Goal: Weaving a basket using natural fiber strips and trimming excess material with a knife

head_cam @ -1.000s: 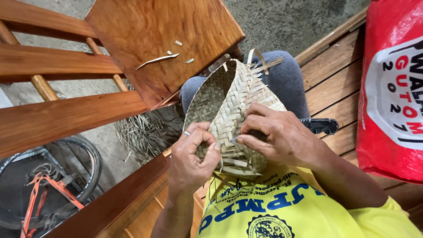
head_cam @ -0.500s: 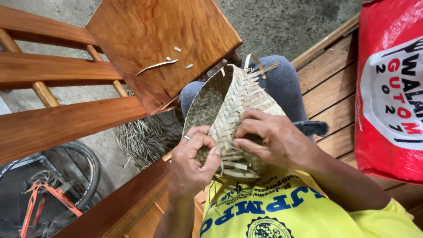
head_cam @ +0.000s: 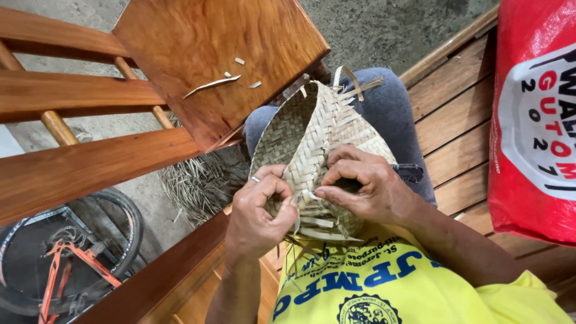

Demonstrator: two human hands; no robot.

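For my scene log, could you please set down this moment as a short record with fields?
Setting: person seated on a wooden bench, seen from above
Left hand: pinches the near edge of a woven palm-leaf basket
Right hand: grips the basket's right side, fingertips on a loose strip
Basket: half woven, resting on the lap, strip ends sticking out at the far end
Wooden seat: bears a few leaf scraps
Floor: heap of dry leaf strips; bicycle wheel at lower left
Right edge: red sack
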